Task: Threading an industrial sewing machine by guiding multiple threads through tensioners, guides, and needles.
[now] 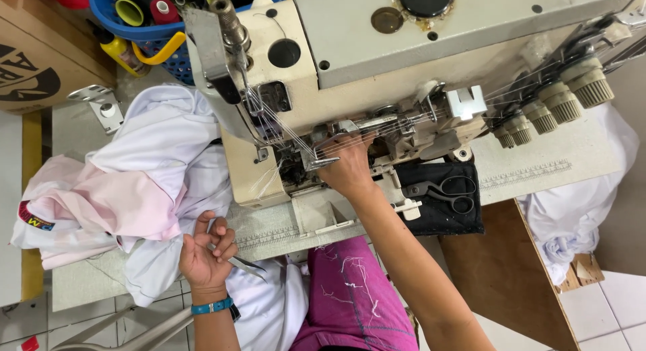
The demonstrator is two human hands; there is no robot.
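My right hand (348, 168) reaches into the front of a cream industrial sewing machine (404, 62), its fingers among the fine white threads near the needle area. What the fingertips pinch is hidden. My left hand (205, 251), with a blue wristband, rests near the table's front edge and holds small metal thread snips (245, 263), blades pointing right. White and pink fabric (134, 189) is piled to the left of the machine, right beside my left hand.
Black scissors (447, 191) lie on a black pad right of my right hand. Several tension knobs (558, 102) stick out at the machine's right. A blue basket (165, 52) of thread cones and a cardboard box (40, 62) stand at the back left. More white cloth (572, 216) hangs at the right.
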